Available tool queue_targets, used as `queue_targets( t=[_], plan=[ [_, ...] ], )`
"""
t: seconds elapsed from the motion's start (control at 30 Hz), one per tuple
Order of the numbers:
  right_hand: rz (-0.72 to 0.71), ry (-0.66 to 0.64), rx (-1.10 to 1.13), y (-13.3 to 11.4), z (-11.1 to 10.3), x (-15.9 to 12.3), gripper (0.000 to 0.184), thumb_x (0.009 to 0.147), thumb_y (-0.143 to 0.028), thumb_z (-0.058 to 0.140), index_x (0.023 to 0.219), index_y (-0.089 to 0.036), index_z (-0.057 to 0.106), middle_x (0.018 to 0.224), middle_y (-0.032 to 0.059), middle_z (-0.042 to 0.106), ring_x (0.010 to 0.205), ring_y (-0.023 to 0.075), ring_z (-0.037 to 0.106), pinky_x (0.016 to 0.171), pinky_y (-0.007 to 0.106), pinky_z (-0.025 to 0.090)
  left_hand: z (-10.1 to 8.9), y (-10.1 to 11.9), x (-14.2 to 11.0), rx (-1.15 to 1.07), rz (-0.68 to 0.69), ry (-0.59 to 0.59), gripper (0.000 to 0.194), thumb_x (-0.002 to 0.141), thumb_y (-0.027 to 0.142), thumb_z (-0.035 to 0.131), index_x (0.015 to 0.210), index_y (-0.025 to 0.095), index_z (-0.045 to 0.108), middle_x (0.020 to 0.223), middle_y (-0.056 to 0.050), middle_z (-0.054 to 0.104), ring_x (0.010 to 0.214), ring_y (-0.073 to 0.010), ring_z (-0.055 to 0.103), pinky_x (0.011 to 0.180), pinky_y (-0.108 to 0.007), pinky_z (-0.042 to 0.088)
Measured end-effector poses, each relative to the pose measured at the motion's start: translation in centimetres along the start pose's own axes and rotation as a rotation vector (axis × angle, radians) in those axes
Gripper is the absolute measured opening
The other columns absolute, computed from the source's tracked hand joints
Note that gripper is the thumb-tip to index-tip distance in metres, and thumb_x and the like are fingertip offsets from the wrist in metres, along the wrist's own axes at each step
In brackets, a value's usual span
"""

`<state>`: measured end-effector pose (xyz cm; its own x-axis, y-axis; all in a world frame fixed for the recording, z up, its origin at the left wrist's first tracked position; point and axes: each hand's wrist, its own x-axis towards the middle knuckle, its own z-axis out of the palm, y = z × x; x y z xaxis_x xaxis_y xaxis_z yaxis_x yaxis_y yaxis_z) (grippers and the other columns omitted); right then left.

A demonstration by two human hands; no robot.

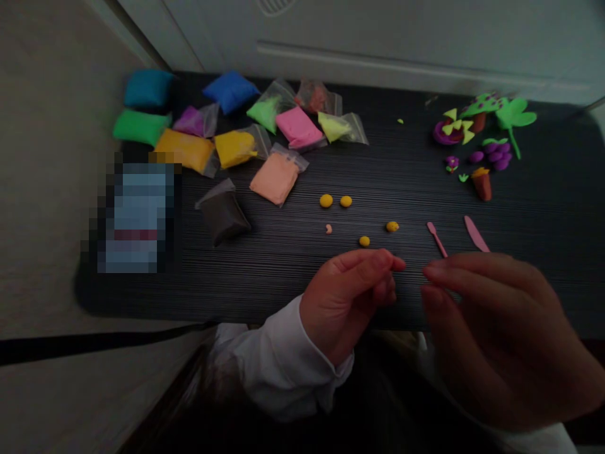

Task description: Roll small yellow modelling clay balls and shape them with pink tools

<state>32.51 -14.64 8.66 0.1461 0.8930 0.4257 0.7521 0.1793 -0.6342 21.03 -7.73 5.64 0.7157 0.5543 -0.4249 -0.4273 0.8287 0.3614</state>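
Over the front of the dark table, my left hand [352, 290] is closed, thumb pressed against the curled index finger. Whatever lies in that pinch, if anything, is hidden. To its right, my right hand [501, 334] has its thumb and index finger slightly apart, and no object shows between them. Just beyond my left hand lie small yellow clay balls [326, 200], and a speckled yellow piece [392, 226] with a pale tip. A tiny curved peach clay bit [329, 229] rests near them. Past my right hand are a pink clay tool [437, 239] and a pink plastic knife [476, 234].
Bags of coloured clay, including a peach one [276, 176] and a black one [224, 214], spread across the left. A blurred-out rectangular object [137, 217] sits at far left. Finished-looking clay figures, such as purple grapes [498, 154] and a brown pot [482, 185], stand back right.
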Motion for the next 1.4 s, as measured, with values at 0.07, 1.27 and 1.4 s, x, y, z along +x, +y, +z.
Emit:
queue_targets(
  t=[0.07,1.27,1.4],
  plan=[
    [0.008,0.000,-0.038,-0.1,0.1,0.1,0.035,0.071,-0.007,0.062,0.101,-0.024,0.059,0.091,0.0011,0.061,0.082,0.0140,0.055,0.074,0.031,0.043,0.0,-0.1,-0.1,0.007,-0.015,0.008,0.022,0.071,0.033,0.066,0.062,0.013,0.064,0.050,0.004,0.043,0.053,-0.0050,0.039,0.056,-0.019,0.035],
    [0.085,0.185,-0.228,0.7,2.3,-0.5,0.026,0.067,-0.014,0.067,0.088,-0.025,0.059,0.084,0.0020,0.060,0.078,0.0197,0.056,0.075,0.039,0.043,-0.3,-0.8,-0.2,0.138,0.099,0.120,0.020,0.074,0.034,0.062,0.079,0.016,0.071,0.058,0.003,0.047,0.053,-0.0049,0.037,0.052,-0.018,0.033],
    [0.102,0.169,-0.221,0.7,2.2,-0.5,0.025,0.067,-0.013,0.066,0.088,-0.025,0.059,0.084,0.0012,0.060,0.079,0.0188,0.056,0.074,0.038,0.044,-0.3,-0.8,-0.2,0.132,0.096,0.111,0.021,0.074,0.033,0.062,0.079,0.016,0.071,0.059,0.003,0.048,0.054,-0.0049,0.037,0.053,-0.018,0.033]
  ],
)
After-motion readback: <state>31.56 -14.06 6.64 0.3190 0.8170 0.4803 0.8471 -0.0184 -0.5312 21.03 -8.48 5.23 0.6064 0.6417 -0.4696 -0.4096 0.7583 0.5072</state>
